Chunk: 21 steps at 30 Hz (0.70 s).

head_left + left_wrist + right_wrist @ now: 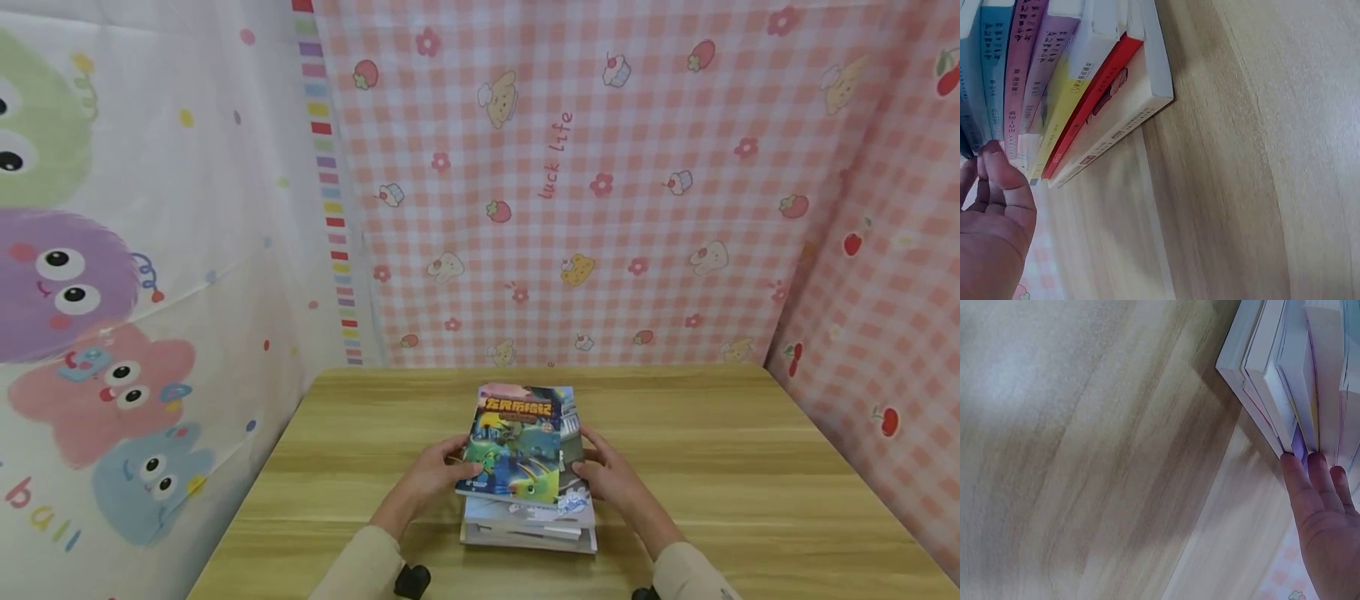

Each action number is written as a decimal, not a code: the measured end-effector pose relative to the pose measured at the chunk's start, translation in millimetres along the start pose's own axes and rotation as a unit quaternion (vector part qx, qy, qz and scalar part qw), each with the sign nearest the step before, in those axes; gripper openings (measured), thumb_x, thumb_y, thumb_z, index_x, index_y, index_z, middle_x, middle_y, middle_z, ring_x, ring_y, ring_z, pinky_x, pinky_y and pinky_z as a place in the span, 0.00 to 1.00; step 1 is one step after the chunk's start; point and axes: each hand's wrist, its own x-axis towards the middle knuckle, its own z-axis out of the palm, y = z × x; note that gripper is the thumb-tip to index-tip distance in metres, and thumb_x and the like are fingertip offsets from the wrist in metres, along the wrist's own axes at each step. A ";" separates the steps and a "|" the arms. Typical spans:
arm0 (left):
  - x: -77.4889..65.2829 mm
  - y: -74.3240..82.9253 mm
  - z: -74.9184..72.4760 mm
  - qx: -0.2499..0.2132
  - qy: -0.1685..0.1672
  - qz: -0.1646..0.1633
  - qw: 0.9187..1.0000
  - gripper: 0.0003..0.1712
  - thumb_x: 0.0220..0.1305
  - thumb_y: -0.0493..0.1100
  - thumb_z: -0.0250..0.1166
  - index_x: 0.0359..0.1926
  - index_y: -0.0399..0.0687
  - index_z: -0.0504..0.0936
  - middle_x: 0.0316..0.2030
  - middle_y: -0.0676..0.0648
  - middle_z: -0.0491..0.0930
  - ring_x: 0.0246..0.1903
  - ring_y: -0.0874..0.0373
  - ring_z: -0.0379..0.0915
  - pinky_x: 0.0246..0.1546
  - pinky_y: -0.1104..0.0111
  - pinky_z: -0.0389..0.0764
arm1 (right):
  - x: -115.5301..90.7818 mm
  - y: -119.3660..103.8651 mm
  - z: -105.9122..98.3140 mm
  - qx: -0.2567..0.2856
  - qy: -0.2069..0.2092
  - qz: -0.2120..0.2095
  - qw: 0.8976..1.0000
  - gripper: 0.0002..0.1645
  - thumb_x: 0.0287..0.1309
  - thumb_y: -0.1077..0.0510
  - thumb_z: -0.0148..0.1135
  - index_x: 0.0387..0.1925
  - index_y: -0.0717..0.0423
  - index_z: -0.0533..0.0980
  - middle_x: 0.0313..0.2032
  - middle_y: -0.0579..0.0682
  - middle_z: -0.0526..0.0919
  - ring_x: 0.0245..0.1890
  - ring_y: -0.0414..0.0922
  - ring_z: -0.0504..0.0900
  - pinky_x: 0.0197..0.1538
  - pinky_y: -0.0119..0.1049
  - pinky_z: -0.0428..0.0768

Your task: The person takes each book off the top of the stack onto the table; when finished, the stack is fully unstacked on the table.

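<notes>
A stack of several books (528,540) lies near the table's front. On top is a thin colorful book (517,454) with a green-blue cartoon cover and yellow title, offset to the left over a larger grey-white book (573,500). My left hand (437,471) holds the stack's left side, thumb on the top cover, fingers at the spines. The left wrist view shows blue, pink, purple, yellow and red spines, with a thick cream book (1119,119) lowest. My right hand (611,475) holds the other side; its fingertips (1316,464) touch the page edges in the right wrist view.
The wooden table (750,467) extends around the stack. A pink checked cloth (570,167) hangs behind it, a cartoon-printed white cloth (225,208) at the left, and another checked cloth (900,250) at the right.
</notes>
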 end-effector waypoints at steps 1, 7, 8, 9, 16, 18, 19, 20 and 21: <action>0.3 0.5 0.1 -0.001 0.001 -0.005 1.000 0.36 0.64 0.39 0.69 0.69 0.34 0.68 0.43 0.42 0.75 0.41 0.53 0.71 0.38 0.64 0.78 | 0.4 0.6 -0.2 0.000 0.000 0.001 1.000 0.38 0.69 0.64 0.53 0.76 0.52 0.55 0.66 0.74 0.63 0.53 0.59 0.79 0.48 0.49 0.82; 2.6 7.0 2.1 -0.039 0.023 -0.029 0.999 0.36 0.60 0.32 0.70 0.67 0.31 0.69 0.41 0.41 0.75 0.37 0.54 0.73 0.36 0.65 0.79 | 1.6 2.6 -0.2 0.003 0.001 -0.001 1.000 0.38 0.68 0.65 0.54 0.76 0.53 0.55 0.65 0.74 0.63 0.52 0.59 0.79 0.47 0.49 0.82; 3.2 7.9 2.6 -0.057 0.026 -0.030 0.998 0.35 0.59 0.30 0.69 0.67 0.30 0.68 0.41 0.40 0.76 0.37 0.55 0.74 0.37 0.65 0.79 | 1.5 2.7 -0.2 0.005 0.001 -0.002 1.000 0.38 0.68 0.65 0.54 0.76 0.53 0.55 0.65 0.74 0.64 0.52 0.58 0.79 0.47 0.49 0.82; 3.7 8.5 2.9 -0.073 0.029 -0.030 0.996 0.36 0.59 0.29 0.68 0.68 0.29 0.67 0.42 0.40 0.76 0.37 0.55 0.75 0.37 0.65 0.80 | 1.7 3.1 -0.2 0.008 0.002 -0.003 1.000 0.38 0.68 0.65 0.54 0.76 0.54 0.56 0.65 0.75 0.64 0.51 0.58 0.80 0.46 0.49 0.82; 5.3 7.4 -2.5 -0.175 0.018 -0.043 0.983 0.36 0.62 0.26 0.61 0.71 0.34 0.62 0.46 0.39 0.76 0.34 0.55 0.80 0.36 0.64 0.83 | 1.9 4.2 -0.1 0.020 0.001 -0.004 1.000 0.39 0.67 0.66 0.54 0.76 0.55 0.56 0.64 0.74 0.65 0.50 0.57 0.80 0.46 0.49 0.82; 5.4 5.0 -5.9 -0.197 0.019 -0.046 0.979 0.35 0.64 0.26 0.60 0.71 0.36 0.62 0.48 0.39 0.76 0.35 0.55 0.80 0.35 0.64 0.83 | 1.8 4.6 -0.3 0.021 0.003 -0.003 1.000 0.38 0.67 0.66 0.54 0.76 0.54 0.56 0.64 0.74 0.65 0.50 0.57 0.80 0.46 0.49 0.82; 5.2 3.9 -7.8 -0.207 0.021 -0.047 0.977 0.35 0.64 0.26 0.60 0.71 0.37 0.62 0.49 0.39 0.75 0.35 0.55 0.80 0.35 0.64 0.83 | 2.0 4.9 -0.3 0.026 0.004 -0.004 1.000 0.38 0.67 0.67 0.54 0.76 0.54 0.56 0.64 0.74 0.65 0.49 0.57 0.80 0.46 0.49 0.82; 5.1 2.6 -9.6 -0.214 0.025 -0.050 0.975 0.35 0.64 0.26 0.60 0.72 0.38 0.62 0.49 0.39 0.75 0.35 0.55 0.80 0.35 0.65 0.83 | 2.1 5.2 -0.4 0.027 0.003 -0.006 1.000 0.38 0.67 0.67 0.54 0.76 0.55 0.56 0.64 0.74 0.65 0.49 0.56 0.80 0.46 0.49 0.82; 5.0 1.2 -11.4 -0.221 0.030 -0.050 0.973 0.35 0.64 0.26 0.59 0.72 0.38 0.62 0.50 0.39 0.75 0.35 0.55 0.80 0.35 0.64 0.83 | 2.0 5.1 -0.5 0.031 0.002 -0.008 0.999 0.38 0.67 0.67 0.54 0.76 0.55 0.56 0.64 0.75 0.65 0.49 0.57 0.80 0.46 0.49 0.82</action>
